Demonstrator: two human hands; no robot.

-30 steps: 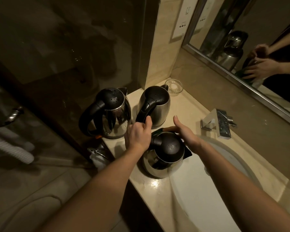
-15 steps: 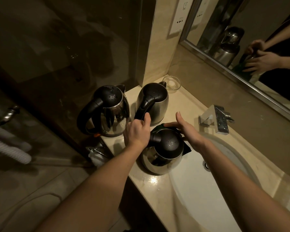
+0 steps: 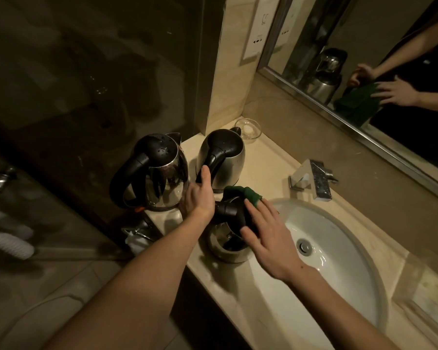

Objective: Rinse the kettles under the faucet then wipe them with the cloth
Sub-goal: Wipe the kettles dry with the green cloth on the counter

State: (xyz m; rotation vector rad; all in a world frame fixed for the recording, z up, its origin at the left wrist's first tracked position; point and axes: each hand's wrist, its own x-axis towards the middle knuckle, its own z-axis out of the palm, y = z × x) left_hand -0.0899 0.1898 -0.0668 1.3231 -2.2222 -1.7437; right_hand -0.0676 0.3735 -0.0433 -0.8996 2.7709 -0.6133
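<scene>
Kettle (image 3: 223,252) gripped by left hand (image 3: 200,199) — right hand (image 3: 269,239) presses cloth (image 3: 249,194) onto it.

Dim yellowish light is glinting off the sink (image 3: 339,248) and the leftmost kettle (image 3: 170,178), while the wide-angle edges are bending and sinking into shadow.

- White oval sink (image 3: 339,274), sunk in a beige stone counter (image 3: 263,157), metal drain (image 3: 304,246) at its bottom.
- Clear glass dish (image 3: 248,128) in the counter corner, beyond the sink to its left.
- Framed mirror (image 3: 364,34) on the wall behind the sink.
- White socket plate (image 3: 257,29) high on the wall, left of the sink.
- Dark glass panel (image 3: 86,72) well left of the sink.
</scene>
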